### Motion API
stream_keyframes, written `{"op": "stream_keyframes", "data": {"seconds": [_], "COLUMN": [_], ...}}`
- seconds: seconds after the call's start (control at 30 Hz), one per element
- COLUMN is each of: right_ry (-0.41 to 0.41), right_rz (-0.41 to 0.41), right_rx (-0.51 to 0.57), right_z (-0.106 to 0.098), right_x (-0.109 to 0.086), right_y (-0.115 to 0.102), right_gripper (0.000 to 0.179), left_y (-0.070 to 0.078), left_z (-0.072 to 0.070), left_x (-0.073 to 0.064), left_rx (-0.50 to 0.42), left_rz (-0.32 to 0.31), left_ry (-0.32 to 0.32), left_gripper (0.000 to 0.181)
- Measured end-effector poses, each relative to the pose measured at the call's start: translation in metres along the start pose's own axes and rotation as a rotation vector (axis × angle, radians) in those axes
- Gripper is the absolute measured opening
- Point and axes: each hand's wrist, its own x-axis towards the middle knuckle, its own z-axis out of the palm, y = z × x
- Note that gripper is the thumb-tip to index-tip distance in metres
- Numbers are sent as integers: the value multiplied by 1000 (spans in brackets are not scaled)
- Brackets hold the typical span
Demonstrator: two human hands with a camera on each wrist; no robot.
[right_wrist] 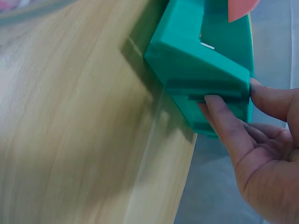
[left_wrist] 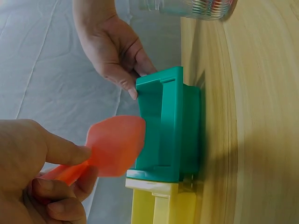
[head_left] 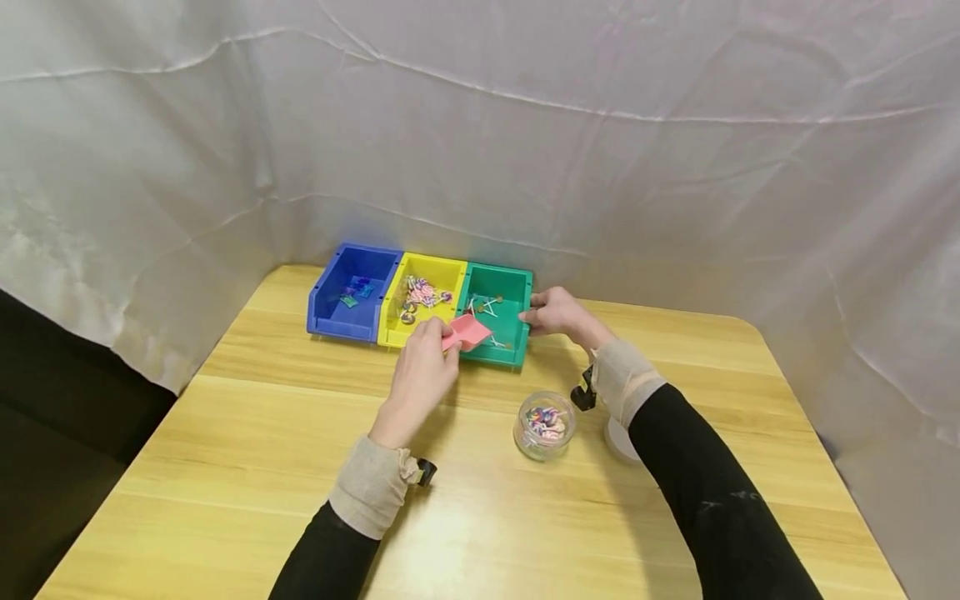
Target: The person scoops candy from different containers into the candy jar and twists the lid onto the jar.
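Observation:
My left hand (head_left: 422, 371) grips the handle of a pink scoop (head_left: 470, 332), whose blade hangs over the front left of the green bin (head_left: 495, 357). In the left wrist view the same scoop (left_wrist: 117, 145) shows its broad face, with thumb and fingers curled round the handle. At the bin's right side, my right hand (head_left: 561, 314) pinches the side wall. The right wrist view has the thumb at the rim of the green bin (right_wrist: 201, 70) and fingertips against its outer face. Several small white-stick lollipops (head_left: 489, 307) lie inside.
Left of the green bin stand a yellow bin (head_left: 442, 268) with swirled candies (head_left: 422, 293) and a blue bin (head_left: 330, 296) holding small wrapped pieces (head_left: 358, 288). Nearer me are an open glass jar (head_left: 527, 444) of colourful candies and a white round lid (head_left: 621, 442). A pale curtain (head_left: 480, 150) hangs behind.

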Motion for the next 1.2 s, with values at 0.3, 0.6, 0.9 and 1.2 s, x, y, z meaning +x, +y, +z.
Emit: {"op": "stream_keyframes", "data": {"seconds": [0.3,0.6,0.9,1.2], "right_ry": [-23,-19,-4,-1], "right_rz": [-1,10,27,31], "right_rx": [-17,-21,6,-48], "right_z": [9,17,20,22], "right_x": [4,8,6,10], "right_y": [-8,-9,-13,-12], "right_gripper": [60,54,52,50], "left_y": [7,14,20,24], "left_z": [3,13,17,21], "left_x": [6,12,20,28], "left_rx": [122,273,366,413], "left_rz": [41,0,5,-19], "left_ry": [-62,-138,-122,-148], "left_gripper": [20,19,34,38]}}
